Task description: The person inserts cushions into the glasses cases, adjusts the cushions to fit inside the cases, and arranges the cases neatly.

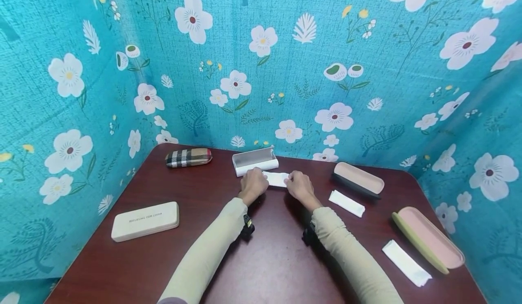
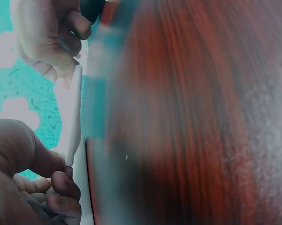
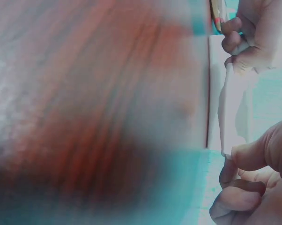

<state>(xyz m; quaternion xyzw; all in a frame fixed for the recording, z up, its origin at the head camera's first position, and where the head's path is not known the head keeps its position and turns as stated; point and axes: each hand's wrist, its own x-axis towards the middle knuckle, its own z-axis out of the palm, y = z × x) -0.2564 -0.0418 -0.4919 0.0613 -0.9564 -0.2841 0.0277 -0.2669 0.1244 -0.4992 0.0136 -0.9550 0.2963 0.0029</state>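
In the head view, a folded white strip (image 1: 276, 179), cloth or paper, is stretched between my two hands near the back of the table. My left hand (image 1: 253, 185) pinches one end between thumb and finger, and my right hand (image 1: 301, 187) pinches the other in the same way. Both wrist views show the strip (image 2: 71, 117) nearly edge-on, lifted off the tabletop. Just behind it stands an open white glasses case (image 1: 256, 162) with a grey inside. The left hand partly covers the view of the case's front edge.
A plaid glasses case (image 1: 188, 157) and a closed cream case (image 1: 145, 221) lie on the left. To the right are an open dark case (image 1: 359, 179) with a beige inside, an open green case (image 1: 428, 238) with a pink inside, and two folded white strips (image 1: 346, 203). Floral curtains (image 1: 261, 68) enclose the table.
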